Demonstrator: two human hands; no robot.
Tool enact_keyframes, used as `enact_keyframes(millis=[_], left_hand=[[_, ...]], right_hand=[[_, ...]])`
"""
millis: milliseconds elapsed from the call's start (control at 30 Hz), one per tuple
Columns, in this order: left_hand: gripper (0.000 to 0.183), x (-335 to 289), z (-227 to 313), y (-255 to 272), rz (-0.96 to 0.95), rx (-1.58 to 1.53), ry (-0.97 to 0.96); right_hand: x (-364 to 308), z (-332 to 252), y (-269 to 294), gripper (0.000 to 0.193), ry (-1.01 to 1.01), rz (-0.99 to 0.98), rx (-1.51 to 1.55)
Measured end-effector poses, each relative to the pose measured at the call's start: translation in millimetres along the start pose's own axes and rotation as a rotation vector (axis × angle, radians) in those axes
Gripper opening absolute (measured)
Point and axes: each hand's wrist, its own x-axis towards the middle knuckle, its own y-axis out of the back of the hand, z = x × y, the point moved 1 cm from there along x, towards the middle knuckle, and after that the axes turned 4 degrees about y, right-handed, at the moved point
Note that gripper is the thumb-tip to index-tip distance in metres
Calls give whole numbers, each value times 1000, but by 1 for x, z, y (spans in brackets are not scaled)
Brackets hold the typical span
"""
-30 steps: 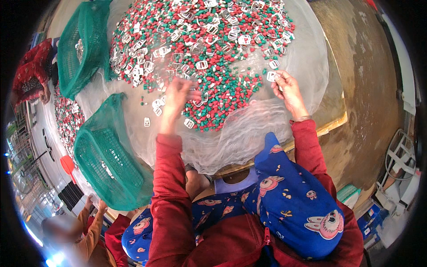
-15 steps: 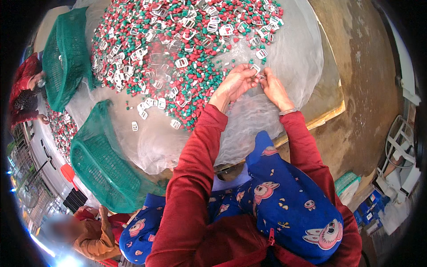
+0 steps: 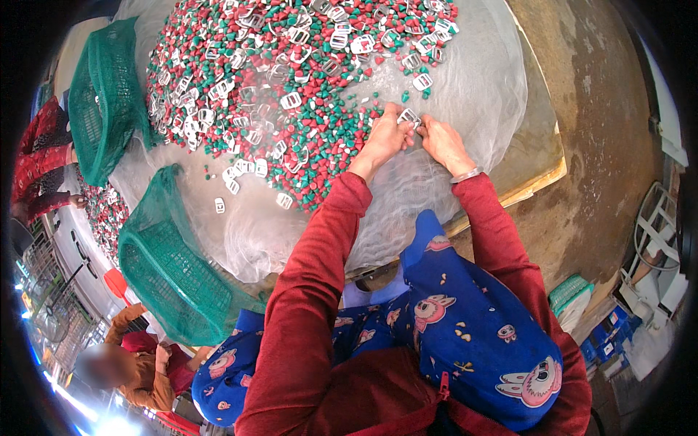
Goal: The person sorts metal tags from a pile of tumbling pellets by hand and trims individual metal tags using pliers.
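Between my two hands is a silver-white metal buckle (image 3: 409, 118) with open slots. My left hand (image 3: 387, 139) pinches its left side with thumb and fingers. My right hand (image 3: 443, 144) has its fingertips closed on the buckle's right side, with a band round the wrist. Just beyond the hands, a loose buckle (image 3: 422, 81) lies at the edge of a wide heap of small red, green and white cone-shaped pieces (image 3: 320, 109). Many similar buckles lie mixed into the heap. A few buckles (image 3: 245, 167) rest apart from it on the left.
Whitish mesh cloth (image 3: 480, 87) spreads under the heap on a table. Two green baskets draped with green netting (image 3: 174, 269) stand to the left. Farther left are another person's arm (image 3: 54, 207) and a second heap; a person in a brown top (image 3: 149, 370) sits lower left.
My hands have come slightly nearer me, and the buckle between them is turned more face-up. The people at left have shifted their arms. The view has moved a little.
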Motion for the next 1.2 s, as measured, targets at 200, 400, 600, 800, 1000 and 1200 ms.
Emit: enact_keyframes(millis=[200,400,600,800,1000,1200], left_hand=[[25,13,-21,3,104,462,-173],[14,13,-19,-3,121,658,-304],[15,2,-12,-5,171,749,-393],[14,2,-8,-7,162,803,-369],[12,5,-12,-9,172,884,-399],[11,3,6,-10,33,1086,-318]], right_hand=[[-2,-5,-1,16,-1,-27,-6],[-4,-5,2,15,14,-31,-38],[-4,-4,3,13,33,-37,-35],[-4,-5,5,14,45,-36,-46],[-5,-6,4,15,89,-15,-38],[-4,12,-8,14,171,52,-49]])
